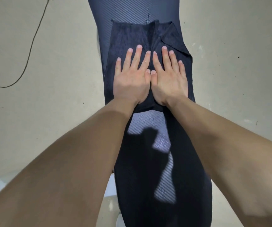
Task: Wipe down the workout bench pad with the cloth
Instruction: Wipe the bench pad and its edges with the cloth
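Side by side, the left hand and right hand press flat, fingers spread, on a dark knit cloth covering the ribbed bench pad.

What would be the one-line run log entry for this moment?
left hand: flat on cloth | right hand: flat on cloth | cloth: spread across bench pad

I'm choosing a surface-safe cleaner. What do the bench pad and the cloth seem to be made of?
Bench pad: probably vinyl or faux leather, dark with a slight sheen; fine diagonal embossed ribbing and droplets sitting on it suggest so.
Cloth: soft textile, dark and matte, possibly microfibre; it creases and folds and looks fuzzy, mottled.
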`<move>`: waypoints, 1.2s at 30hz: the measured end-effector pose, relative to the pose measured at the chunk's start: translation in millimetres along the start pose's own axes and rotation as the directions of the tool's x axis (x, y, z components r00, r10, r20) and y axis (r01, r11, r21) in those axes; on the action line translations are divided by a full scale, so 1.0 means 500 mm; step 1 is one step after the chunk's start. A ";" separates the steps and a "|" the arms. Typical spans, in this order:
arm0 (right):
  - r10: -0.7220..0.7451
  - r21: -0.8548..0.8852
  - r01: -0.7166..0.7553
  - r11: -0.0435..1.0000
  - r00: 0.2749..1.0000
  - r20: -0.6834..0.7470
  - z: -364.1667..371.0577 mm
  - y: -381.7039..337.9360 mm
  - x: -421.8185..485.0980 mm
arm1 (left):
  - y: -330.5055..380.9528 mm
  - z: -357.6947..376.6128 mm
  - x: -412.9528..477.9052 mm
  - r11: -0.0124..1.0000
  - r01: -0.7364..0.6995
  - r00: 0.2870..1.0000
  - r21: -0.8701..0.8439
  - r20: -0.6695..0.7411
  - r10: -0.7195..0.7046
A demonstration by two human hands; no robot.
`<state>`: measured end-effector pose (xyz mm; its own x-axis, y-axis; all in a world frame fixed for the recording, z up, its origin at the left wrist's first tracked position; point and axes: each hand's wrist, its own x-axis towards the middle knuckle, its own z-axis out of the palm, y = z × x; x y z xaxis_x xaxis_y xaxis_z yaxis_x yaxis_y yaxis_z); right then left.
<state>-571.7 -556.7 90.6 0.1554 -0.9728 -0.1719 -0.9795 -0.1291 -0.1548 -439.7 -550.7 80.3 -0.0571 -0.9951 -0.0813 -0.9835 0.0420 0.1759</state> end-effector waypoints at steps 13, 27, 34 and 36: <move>-0.098 -0.022 0.099 0.995 0.994 0.046 0.025 0.011 -0.210 | 0.053 0.017 -0.243 0.987 0.148 0.989 -0.065 0.042 -0.145; -0.234 0.006 0.235 0.972 0.967 0.096 0.098 0.103 -0.680 | 0.226 0.098 -0.722 0.975 0.219 0.975 -0.028 -0.040 -0.220; -0.288 0.004 0.289 0.957 0.953 0.093 0.104 0.133 -0.727 | 0.260 0.107 -0.777 0.965 0.258 0.966 0.037 -0.017 -0.258; -0.343 -0.005 0.345 0.939 0.936 0.082 0.101 0.140 -0.710 | 0.259 0.106 -0.764 0.958 0.280 0.960 0.053 -0.016 -0.280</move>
<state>-688.8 -210.5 91.6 0.4923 -0.8499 -0.1879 -0.8664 -0.4577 -0.1998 -554.2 -160.5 82.0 0.2232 -0.9684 -0.1113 -0.9677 -0.2339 0.0942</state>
